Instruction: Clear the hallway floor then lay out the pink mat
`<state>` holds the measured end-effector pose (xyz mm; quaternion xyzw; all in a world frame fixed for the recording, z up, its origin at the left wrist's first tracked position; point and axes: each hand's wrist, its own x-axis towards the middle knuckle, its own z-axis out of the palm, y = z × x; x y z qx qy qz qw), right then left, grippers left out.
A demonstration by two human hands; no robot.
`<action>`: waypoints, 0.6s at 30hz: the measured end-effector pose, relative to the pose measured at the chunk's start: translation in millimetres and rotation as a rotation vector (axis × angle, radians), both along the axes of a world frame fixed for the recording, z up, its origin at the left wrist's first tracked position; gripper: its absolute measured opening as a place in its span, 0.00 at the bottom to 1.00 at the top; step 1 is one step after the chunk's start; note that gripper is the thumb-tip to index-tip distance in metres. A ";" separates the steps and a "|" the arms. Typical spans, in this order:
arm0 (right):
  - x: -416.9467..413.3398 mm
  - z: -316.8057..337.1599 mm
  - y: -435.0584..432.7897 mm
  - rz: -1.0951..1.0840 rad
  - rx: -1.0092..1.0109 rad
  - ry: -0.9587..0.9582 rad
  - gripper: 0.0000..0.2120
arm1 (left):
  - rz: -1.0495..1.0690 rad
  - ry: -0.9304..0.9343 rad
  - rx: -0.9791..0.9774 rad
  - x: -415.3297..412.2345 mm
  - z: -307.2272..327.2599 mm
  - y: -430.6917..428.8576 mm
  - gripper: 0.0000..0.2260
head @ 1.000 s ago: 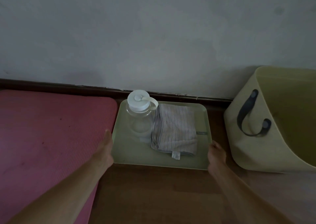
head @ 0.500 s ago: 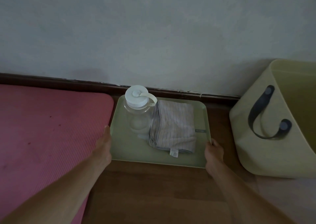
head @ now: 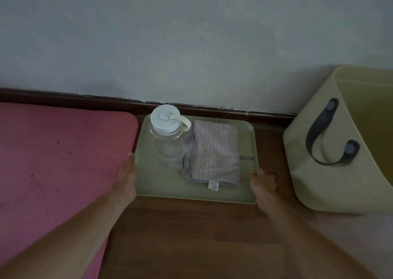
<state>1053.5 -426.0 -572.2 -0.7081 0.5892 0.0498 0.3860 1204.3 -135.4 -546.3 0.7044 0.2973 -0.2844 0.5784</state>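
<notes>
Tray [head: 161,185], bearing bottle [head: 163,123] and folded cloth [head: 212,151]: now slightly farther from basket [head: 331,183] than a second ago. Left hand [head: 126,176] and right hand [head: 263,183] grip its side edges. Pink mat [head: 63,151] lies flat on floor, just left.

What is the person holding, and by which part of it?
The green tray: the right hand curls round its right edge near the front corner; the left hand lies along its left edge, fingers hidden, hold unclear.
</notes>
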 end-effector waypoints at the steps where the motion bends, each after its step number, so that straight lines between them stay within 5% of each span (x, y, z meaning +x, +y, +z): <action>1: -0.2 1.1 0.0 0.027 -0.009 0.031 0.22 | -0.009 -0.005 0.004 -0.9 2.1 -0.2 0.26; 9: 13.5 22.2 10.6 0.097 -0.059 0.115 0.24 | -0.076 -0.067 0.045 -2.0 13.9 -1.6 0.28; 18: 19.6 88.4 36.1 0.046 0.132 -0.295 0.23 | -0.095 -0.066 -0.037 -19.1 73.7 -8.2 0.26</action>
